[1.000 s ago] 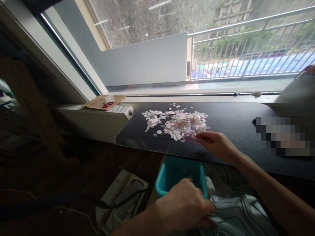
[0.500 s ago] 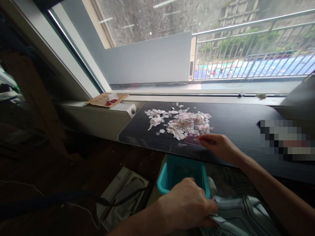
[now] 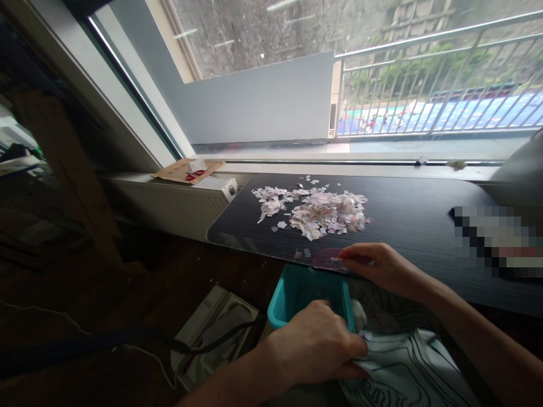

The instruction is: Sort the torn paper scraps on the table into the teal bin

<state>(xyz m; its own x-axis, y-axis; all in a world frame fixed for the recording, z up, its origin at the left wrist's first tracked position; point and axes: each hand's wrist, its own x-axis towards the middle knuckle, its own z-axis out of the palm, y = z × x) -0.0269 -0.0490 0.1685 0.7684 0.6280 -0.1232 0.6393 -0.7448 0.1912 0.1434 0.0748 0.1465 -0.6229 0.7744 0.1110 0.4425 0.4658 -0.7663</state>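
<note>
My right hand [image 3: 377, 264] rests near the front edge of the black table [image 3: 407, 220], fingers pinched on a pink see-through semicircular plate [image 3: 327, 259], perhaps a protractor. A heap of small pink and white paper scraps [image 3: 316, 210] lies on the table just beyond it, with a few stray scraps near the plate. Below the table edge stands a teal bin [image 3: 297, 294]. My left hand [image 3: 318, 345] is closed around the bin's near rim, next to a white cloth with black lines [image 3: 407, 367] on my lap.
A white radiator [image 3: 169, 203] runs left of the table, with brown cardboard and red scissors [image 3: 189, 169] on the sill. A dark cable [image 3: 127, 339] and a pale flat item lie on the floor. A blurred patch covers things at the table's right.
My right hand has drawn the pink plate back from the scrap heap to the table's front edge, above the bin. My left hand has stayed on the bin.
</note>
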